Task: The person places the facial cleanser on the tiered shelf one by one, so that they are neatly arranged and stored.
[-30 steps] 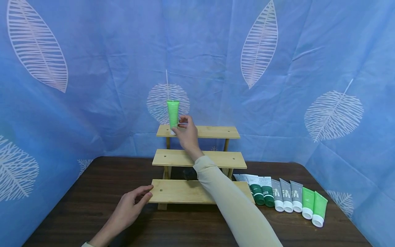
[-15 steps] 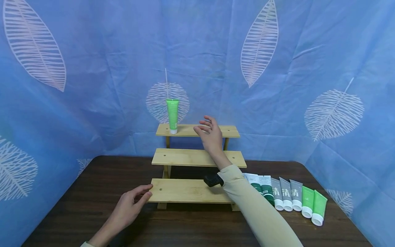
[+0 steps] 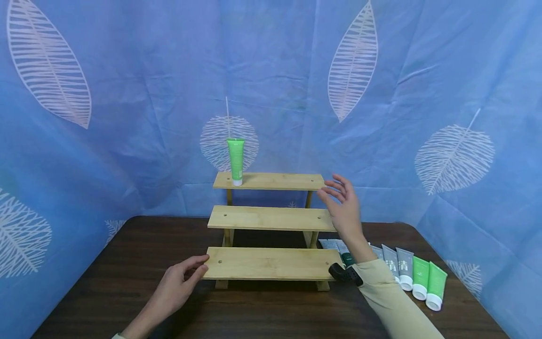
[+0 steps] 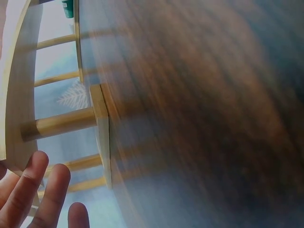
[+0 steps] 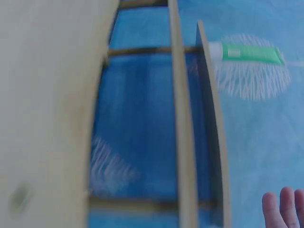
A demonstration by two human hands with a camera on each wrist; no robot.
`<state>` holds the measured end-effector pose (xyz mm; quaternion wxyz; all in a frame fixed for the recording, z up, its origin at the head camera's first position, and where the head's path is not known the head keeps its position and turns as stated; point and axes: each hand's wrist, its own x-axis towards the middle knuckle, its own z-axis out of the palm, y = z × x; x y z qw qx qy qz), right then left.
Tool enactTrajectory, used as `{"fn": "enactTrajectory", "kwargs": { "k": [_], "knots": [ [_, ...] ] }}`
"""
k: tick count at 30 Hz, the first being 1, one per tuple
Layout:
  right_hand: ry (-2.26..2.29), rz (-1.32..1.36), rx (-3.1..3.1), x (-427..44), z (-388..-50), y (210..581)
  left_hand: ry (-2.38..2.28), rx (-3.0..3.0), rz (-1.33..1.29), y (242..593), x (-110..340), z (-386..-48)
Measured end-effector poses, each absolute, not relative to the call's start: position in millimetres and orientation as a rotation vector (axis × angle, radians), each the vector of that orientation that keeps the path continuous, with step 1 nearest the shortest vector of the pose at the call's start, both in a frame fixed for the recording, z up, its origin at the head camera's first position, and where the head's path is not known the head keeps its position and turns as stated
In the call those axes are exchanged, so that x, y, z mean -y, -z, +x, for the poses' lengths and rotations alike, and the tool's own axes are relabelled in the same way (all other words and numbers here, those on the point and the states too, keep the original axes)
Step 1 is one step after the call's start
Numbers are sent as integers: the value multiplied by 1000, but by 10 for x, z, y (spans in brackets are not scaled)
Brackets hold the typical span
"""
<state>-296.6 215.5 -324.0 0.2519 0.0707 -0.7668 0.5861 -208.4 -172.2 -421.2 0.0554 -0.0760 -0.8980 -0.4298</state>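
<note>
"While the left hand touches the lowest shelf, what does the right hand do?"

"It hangs near the right end of the top shelf, fingers gently curved and parted from the thumb, with nothing between them. In the head view it overlaps the end of the middle shelf; I can't tell how far it stands from that board."

"And the left fingers?"

"Loosely bent, with the tips of thumb and forefinger apart at the shelf's left end. The left wrist view shows other fingers slightly spread beside the wood."

"Where is the green tube?"

"On the top shelf, near its left end, upright on its white cap and well apart from both hands."

"What lies at the right of the counter?"

"More tubes in a row: two green ones outermost, then grey ones, and further in some partly hidden by the right arm."

"And on that wrist?"

"A black device, next to a pale sleeve."
</note>
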Motion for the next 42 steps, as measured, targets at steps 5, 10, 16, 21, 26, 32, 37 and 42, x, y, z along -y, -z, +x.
{"fn": "enactTrajectory", "kwargs": {
  "k": [5,10,16,21,26,32,37,42],
  "knots": [
    [-1469,26,2131,-2543,-2753,3405,1312,2725,-230,4225,1729,-2087],
    [-1358,-83,2171,-2907,-2502,3521,1311,2728,-229,4223,1736,-2087],
    [-1286,-64,2183,-3376,-2185,3623,1340,2724,-238,4217,1740,-2086],
    [-1223,-119,2241,-3698,-1929,3652,1355,2722,-238,4209,1736,-2085],
    [-1195,-203,2202,-3939,-1746,3724,1353,2719,-241,4197,1732,-2086],
    [-1206,-266,2177,-4198,-1588,3851,1360,2715,-236,4197,1725,-2090],
    [-1184,-390,2293,-4419,-1528,3960,1362,2714,-223,4201,1720,-2089],
    [-1140,-597,2497,-4573,-1584,4049,1360,2719,-193,4205,1709,-2080]
  ]
}}
